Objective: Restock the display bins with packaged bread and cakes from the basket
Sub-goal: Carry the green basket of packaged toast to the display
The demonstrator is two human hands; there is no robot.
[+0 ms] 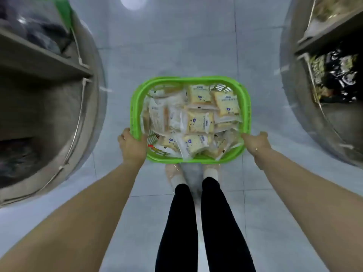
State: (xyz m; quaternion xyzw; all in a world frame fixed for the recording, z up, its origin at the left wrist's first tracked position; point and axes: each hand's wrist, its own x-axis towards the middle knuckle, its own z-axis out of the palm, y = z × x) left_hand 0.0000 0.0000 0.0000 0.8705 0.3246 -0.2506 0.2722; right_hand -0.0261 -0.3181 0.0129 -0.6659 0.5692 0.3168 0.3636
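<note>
Head view looks straight down, and I take the green basket [190, 83] as my landmark. Beneath it runs the floor [161, 36], pale glossy square tiles with thin joints. To the left of the basket stands a grey shelf unit [39, 61], flat boards edged with thin wire, its contents too blurred to name. To the right of the basket a second shelf unit [322, 40] carries dark and yellowish packets, soft with blur.

The basket itself is rigid moulded plastic, rectangular with rounded corners, a thick rim and slotted walls. I judge this as the carrying step: no bin has been fed yet. My left hand [132, 146] grips the rim at the basket's near left corner, fingers curled over it; my right hand [255, 142] grips the near right corner the same way.

Inside the basket lie the bread packets [198, 120], square slices in crinkly clear film with white printed labels, heaped loosely in more than 1 layer. Next I must set the basket down near a bin, freeing 1 hand to lift packets out.
</note>
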